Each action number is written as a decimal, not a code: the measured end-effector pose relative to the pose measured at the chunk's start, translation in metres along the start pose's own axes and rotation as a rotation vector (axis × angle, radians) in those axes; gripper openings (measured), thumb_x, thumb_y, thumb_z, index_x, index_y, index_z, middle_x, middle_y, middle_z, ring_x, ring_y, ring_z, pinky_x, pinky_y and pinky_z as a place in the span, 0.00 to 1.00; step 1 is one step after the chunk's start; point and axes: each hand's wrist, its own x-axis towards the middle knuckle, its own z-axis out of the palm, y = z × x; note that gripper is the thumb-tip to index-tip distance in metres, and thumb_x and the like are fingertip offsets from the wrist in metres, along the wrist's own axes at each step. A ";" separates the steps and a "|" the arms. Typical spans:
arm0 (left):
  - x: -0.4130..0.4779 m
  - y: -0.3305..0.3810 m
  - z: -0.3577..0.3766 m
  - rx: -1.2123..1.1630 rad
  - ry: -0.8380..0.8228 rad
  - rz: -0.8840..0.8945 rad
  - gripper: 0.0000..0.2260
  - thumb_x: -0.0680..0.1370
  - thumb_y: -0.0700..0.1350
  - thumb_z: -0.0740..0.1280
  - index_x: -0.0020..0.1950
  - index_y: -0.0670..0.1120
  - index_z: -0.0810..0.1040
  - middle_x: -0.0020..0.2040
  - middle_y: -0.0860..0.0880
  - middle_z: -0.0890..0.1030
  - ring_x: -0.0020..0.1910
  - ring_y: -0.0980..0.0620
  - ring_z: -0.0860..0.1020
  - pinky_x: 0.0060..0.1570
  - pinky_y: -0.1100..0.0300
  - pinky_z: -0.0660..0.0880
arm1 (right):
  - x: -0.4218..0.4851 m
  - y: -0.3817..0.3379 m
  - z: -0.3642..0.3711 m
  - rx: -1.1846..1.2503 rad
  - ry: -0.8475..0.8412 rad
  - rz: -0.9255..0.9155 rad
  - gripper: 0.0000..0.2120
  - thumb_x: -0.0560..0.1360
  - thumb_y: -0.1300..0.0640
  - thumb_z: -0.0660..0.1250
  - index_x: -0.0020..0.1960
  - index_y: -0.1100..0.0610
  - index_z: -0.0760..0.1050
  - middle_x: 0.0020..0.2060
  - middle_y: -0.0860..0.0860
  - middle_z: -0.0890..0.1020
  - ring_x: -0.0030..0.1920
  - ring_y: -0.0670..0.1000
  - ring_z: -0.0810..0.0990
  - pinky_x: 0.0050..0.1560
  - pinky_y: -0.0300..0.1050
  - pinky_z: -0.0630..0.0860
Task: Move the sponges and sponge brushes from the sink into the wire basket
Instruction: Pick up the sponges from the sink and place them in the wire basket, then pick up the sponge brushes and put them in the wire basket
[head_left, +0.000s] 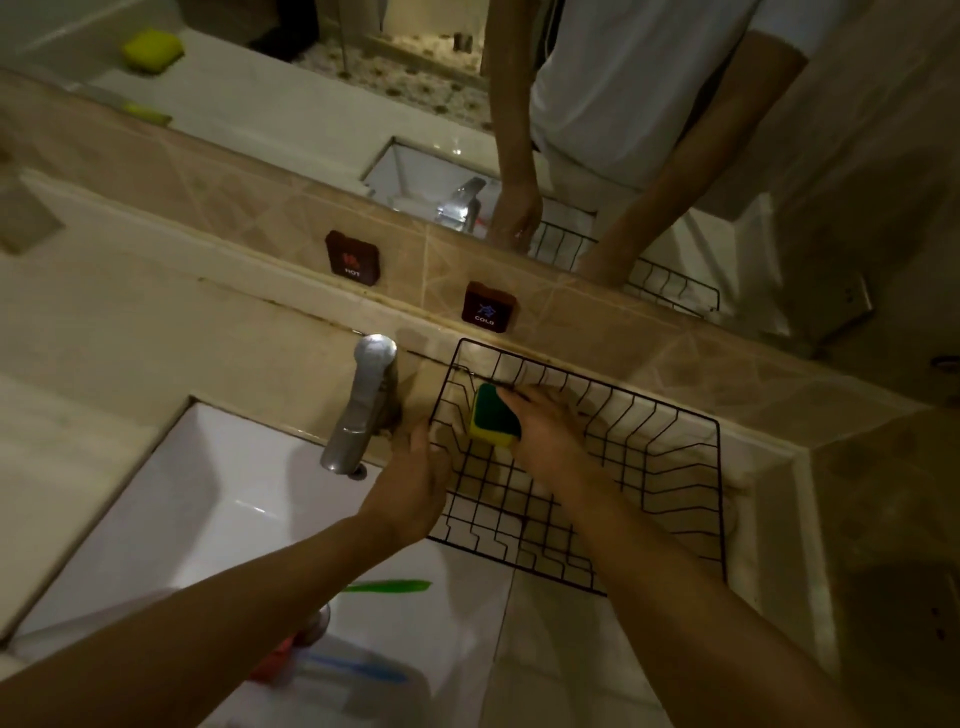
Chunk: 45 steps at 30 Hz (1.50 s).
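Note:
A black wire basket (675, 415) sits on the counter to the right of the white sink (197, 493). My right hand (545, 436) is inside the basket, shut on a yellow sponge with a green scouring face (493, 421), near the basket's far left corner. My left hand (415, 488) rests on the basket's left rim, fingers curled against the wire. In the sink, a green brush handle (389, 586) shows below my left forearm, with a blue handle (358, 670) and a red piece (270, 665) partly hidden by the arm.
A chrome faucet (363, 405) stands at the sink's back edge, just left of the basket. HOT (353, 258) and COLD (488, 309) plaques sit on the tiled backsplash under a mirror. A yellow-green sponge (153, 49) appears in the mirror at top left.

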 end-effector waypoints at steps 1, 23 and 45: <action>-0.004 -0.001 -0.004 -0.026 -0.018 0.000 0.16 0.82 0.46 0.54 0.70 0.53 0.57 0.65 0.41 0.69 0.51 0.49 0.76 0.50 0.56 0.76 | -0.004 -0.004 -0.002 0.004 0.006 -0.004 0.38 0.70 0.63 0.70 0.75 0.50 0.60 0.73 0.54 0.68 0.72 0.59 0.62 0.72 0.54 0.61; -0.165 -0.116 -0.002 -0.993 0.211 -1.408 0.06 0.79 0.40 0.60 0.44 0.40 0.71 0.38 0.42 0.70 0.35 0.45 0.72 0.41 0.47 0.76 | -0.084 -0.158 0.170 0.285 -0.456 -0.001 0.20 0.73 0.60 0.64 0.65 0.57 0.74 0.59 0.62 0.79 0.59 0.62 0.76 0.59 0.54 0.75; -0.161 -0.074 -0.011 -1.106 0.174 -1.129 0.04 0.80 0.36 0.59 0.48 0.38 0.72 0.39 0.41 0.75 0.38 0.46 0.76 0.35 0.54 0.79 | -0.158 -0.156 0.123 0.567 -0.174 0.278 0.10 0.76 0.68 0.64 0.53 0.64 0.81 0.51 0.61 0.85 0.51 0.59 0.82 0.50 0.41 0.74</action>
